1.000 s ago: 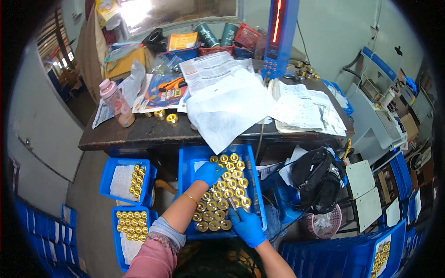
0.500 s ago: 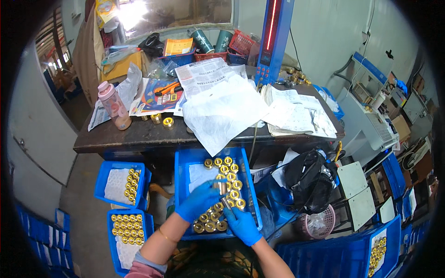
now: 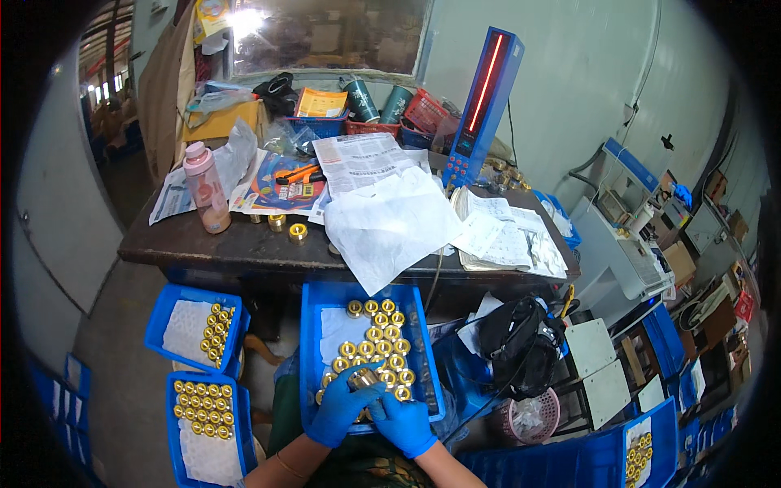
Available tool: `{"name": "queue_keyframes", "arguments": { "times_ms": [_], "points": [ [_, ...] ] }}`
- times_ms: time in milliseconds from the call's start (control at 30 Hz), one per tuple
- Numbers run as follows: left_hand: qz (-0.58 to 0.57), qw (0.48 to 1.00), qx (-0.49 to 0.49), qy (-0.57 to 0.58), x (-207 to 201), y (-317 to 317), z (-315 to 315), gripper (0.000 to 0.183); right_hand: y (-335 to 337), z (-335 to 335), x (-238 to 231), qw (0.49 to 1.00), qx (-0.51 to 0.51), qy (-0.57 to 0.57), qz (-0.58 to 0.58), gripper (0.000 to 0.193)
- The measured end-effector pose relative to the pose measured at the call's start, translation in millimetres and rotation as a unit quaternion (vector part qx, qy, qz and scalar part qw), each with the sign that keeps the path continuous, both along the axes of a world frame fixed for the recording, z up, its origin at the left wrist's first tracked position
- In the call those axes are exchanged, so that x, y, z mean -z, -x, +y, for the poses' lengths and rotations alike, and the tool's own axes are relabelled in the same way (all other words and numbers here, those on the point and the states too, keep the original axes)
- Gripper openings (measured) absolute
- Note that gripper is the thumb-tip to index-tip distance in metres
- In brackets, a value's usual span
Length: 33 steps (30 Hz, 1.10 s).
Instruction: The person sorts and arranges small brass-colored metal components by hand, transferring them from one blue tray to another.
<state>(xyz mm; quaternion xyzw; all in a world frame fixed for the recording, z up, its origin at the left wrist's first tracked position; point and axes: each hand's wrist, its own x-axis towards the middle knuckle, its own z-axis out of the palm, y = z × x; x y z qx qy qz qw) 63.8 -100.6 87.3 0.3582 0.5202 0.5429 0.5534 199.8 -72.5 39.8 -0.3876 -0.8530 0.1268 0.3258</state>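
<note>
Both of my hands wear blue gloves and meet over the near part of a blue plastic bin. My left hand is closed around a brass ring-shaped fitting, held tilted above the others. Close against it, my right hand has its fingers drawn together at the fitting's near side; what they grip is hidden. Under and beyond the hands, several gold-coloured brass fittings stand in rows on a white paper sheet in the bin.
Left of the bin, two blue bins hold more fittings on paper. Ahead, a dark table carries papers, a pink bottle, loose fittings and a blue column with a red light. A black backpack sits at right.
My hands have come together and nearer to me, with the fitting still in my left hand. The metal piece seen in my right hand is now hidden. The view has shifted slightly.
</note>
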Motion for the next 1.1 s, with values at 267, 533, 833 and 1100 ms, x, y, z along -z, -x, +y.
{"name": "queue_keyframes", "arguments": {
  "times_ms": [267, 533, 833, 1100],
  "points": [
    [-0.100, 0.995, -0.022, -0.011, 5.7, -4.1, -8.1, 0.041, 5.8, -7.1, -11.3, 0.997, -0.045, 0.016, 0.053, 0.013],
    [-0.110, 0.989, 0.006, -0.100, -10.5, 5.7, -15.0, 0.068, 5.2, -15.0, -22.6, 0.996, -0.029, 0.065, 0.057, 0.009],
    [-0.071, 0.990, -0.115, -0.026, 21.6, 26.4, -35.4, 0.062, 27.6, -19.8, -9.1, 0.987, -0.064, 0.137, -0.062, 0.018],
    [0.207, 0.904, -0.373, -0.037, 59.8, 128.5, -86.1, 0.038, 2.9, 7.1, -20.5, 0.930, 0.040, 0.365, -0.005, 0.025]
  ]
}}
